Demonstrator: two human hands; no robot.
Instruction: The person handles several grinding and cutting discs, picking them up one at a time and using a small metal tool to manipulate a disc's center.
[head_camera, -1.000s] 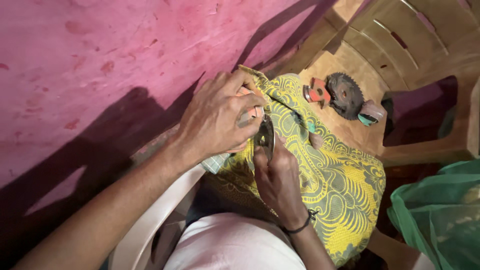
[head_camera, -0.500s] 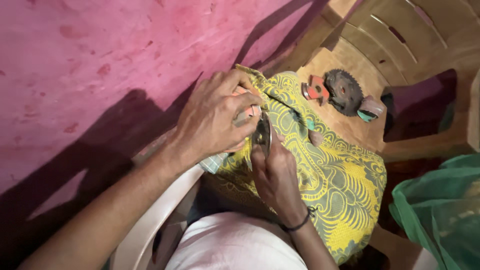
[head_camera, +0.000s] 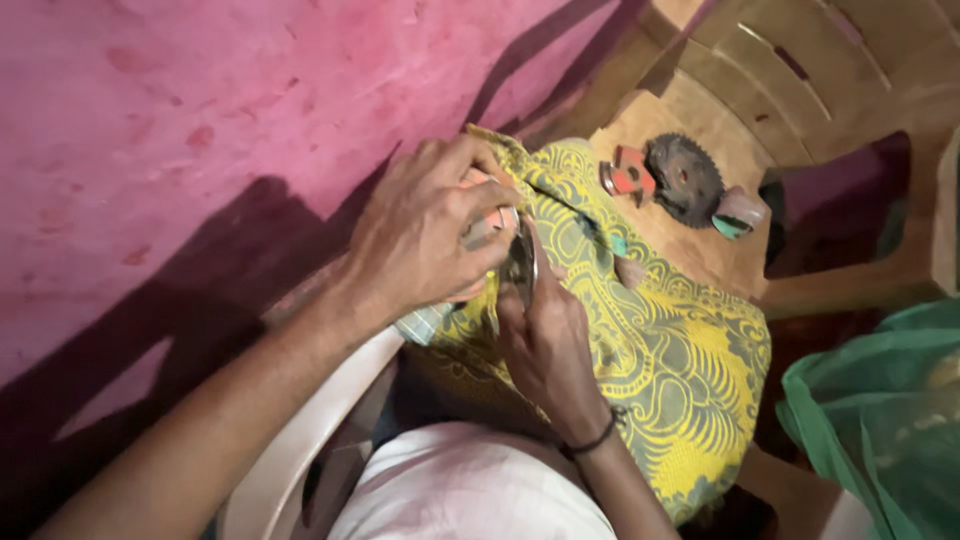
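Left hand (head_camera: 425, 235) curled tight over a small pale object (head_camera: 480, 225), mostly hidden, kind unclear. Right hand (head_camera: 545, 345) just below, pinching a thin shiny metal piece (head_camera: 524, 262), long axis upright, tip touching that object. Both over yellow patterned cloth (head_camera: 660, 350). Far right on tan plastic chair (head_camera: 800, 90): toothed disc (head_camera: 685, 180), red part (head_camera: 628, 175). Green mesh bag (head_camera: 880, 420) near right, contents unclear.

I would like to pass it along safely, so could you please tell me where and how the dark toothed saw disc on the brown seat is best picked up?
Grip the dark toothed saw disc from above, fingers on its flat face and centre, not the rim. It lies flat on the brown plastic seat, teeth all around, with a red-orange part and a pink-and-green piece close on either side.
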